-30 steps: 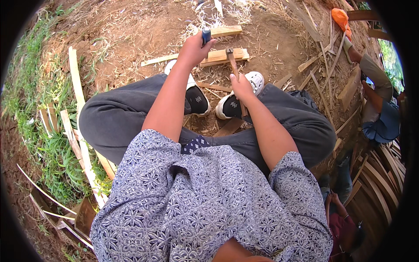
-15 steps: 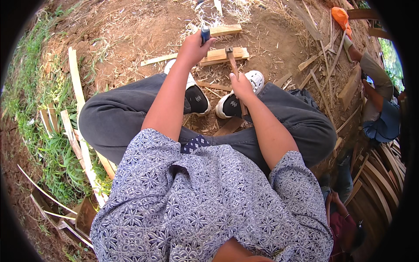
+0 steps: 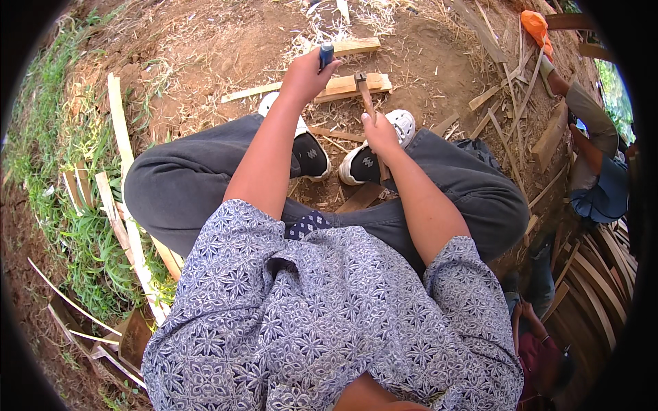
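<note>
My left hand (image 3: 306,75) is closed around an upright blue handle that looks like a chisel's (image 3: 326,56). Its blade is hidden behind my fist. This hand is above the left end of a short, pale wood block (image 3: 375,83) on the ground. In my right hand (image 3: 381,135) is a hammer (image 3: 367,103) with a wooden handle, gripped partway along. The hammer's dark head stands in front of the block in this view; whether they touch, I cannot tell. My shoes (image 3: 401,125) are on the near side of the block.
Another pale wood piece (image 3: 356,46) lies beyond the block, near shavings (image 3: 322,24). Long boards (image 3: 120,130) rest by the grass at left. Scrap sticks (image 3: 510,116) litter the right. Another person (image 3: 595,137) is at far right, near a pile of curved strips (image 3: 600,274).
My left hand has shifted very slightly to the right with the blue handle. The right hand and hammer have barely moved.
</note>
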Demonstrator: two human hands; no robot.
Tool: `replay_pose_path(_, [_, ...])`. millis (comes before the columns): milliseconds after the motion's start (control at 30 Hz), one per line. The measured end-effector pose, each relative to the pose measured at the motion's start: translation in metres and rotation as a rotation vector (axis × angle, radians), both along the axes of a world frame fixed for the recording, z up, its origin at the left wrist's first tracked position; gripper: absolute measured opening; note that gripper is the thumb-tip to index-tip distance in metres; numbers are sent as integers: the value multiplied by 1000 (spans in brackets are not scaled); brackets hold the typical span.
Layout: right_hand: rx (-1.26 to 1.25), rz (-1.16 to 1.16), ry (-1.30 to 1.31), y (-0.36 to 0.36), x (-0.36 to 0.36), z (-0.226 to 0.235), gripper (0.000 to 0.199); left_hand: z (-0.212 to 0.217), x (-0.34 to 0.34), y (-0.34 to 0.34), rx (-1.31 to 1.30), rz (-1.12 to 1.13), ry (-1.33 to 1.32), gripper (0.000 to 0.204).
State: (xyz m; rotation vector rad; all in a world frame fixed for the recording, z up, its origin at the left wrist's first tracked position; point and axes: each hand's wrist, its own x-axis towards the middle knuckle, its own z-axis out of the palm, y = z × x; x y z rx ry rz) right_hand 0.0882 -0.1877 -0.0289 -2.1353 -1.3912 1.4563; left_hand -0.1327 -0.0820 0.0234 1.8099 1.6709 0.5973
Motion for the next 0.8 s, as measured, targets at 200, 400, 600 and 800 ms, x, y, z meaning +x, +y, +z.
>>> replay_pose_path(200, [219,-156,267,14,-18,47,45,-1,1,-4,70,-9,-90,40])
replay_pose_path(400, [464,-185,730,13,-38,189,33,-5,0,-3,21,13,-43,41])
replay_pose_path(600, [225,-128,502,-1,-41,181,30,5,-1,-2,-48,-18,-46,41])
replay_pose_path(800, [424,-87,508,5,-32,181,30,-2,1,0,26,-37,-36,38])
